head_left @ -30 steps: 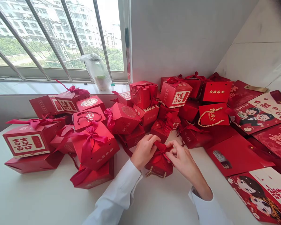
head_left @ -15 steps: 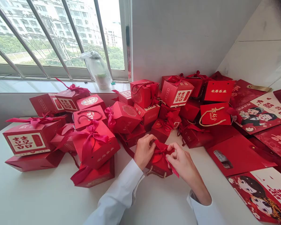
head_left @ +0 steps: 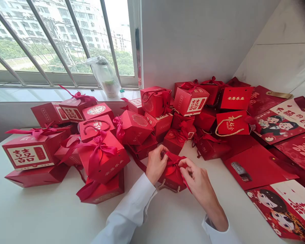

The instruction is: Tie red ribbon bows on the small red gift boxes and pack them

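Observation:
A red gift box point(head_left: 173, 179) with a cream twisted cord at its near side rests on the white table between my hands. A red ribbon point(head_left: 174, 163) is knotted in a bow on top of it. My left hand point(head_left: 157, 163) pinches the bow's left loop, thumb and fingers closed. On the other side my right hand point(head_left: 196, 175) has its fingertips closed on the ribbon near the knot, and a tail hangs down under that hand. Part of the box is hidden behind the fingers.
Stacked red gift boxes point(head_left: 103, 152) with bows crowd the left, and more boxes point(head_left: 191, 101) fill the back. Flat red printed bags and cards point(head_left: 259, 166) overlap at the right. A plastic-wrapped cup point(head_left: 108, 79) stands on the windowsill by the barred window.
My right hand has shifted slightly left, its fingertips now closer to the knot. The left hand keeps its pinch, and the box stays in place.

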A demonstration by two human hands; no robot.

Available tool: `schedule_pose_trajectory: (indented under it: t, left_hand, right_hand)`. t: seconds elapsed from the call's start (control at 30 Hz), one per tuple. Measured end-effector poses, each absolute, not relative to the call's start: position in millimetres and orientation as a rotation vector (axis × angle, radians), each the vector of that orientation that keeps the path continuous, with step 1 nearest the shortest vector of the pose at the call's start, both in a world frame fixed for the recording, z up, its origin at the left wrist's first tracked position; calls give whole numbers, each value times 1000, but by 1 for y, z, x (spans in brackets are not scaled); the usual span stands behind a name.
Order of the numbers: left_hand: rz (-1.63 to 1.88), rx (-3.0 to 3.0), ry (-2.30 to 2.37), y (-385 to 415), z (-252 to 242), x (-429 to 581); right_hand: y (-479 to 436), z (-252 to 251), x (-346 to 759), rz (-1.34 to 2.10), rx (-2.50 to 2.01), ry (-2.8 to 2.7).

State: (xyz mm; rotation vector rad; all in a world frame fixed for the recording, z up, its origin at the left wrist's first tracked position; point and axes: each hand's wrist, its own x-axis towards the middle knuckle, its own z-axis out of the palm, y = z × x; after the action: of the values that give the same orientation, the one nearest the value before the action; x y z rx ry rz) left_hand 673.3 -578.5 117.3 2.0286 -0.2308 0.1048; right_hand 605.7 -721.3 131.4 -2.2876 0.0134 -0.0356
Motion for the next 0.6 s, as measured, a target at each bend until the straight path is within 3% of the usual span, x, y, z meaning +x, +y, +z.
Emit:
schedule_pose_trajectory:
  t: [0.27,0.6]
  left_hand:
    - [92,2004,-197,-579,116,673]
    - [166,2061,-239,-581,111,673]
  right_hand:
    - [-722,136,599,17,-2320,24]
    - [-734,123,591,193,-1912,129]
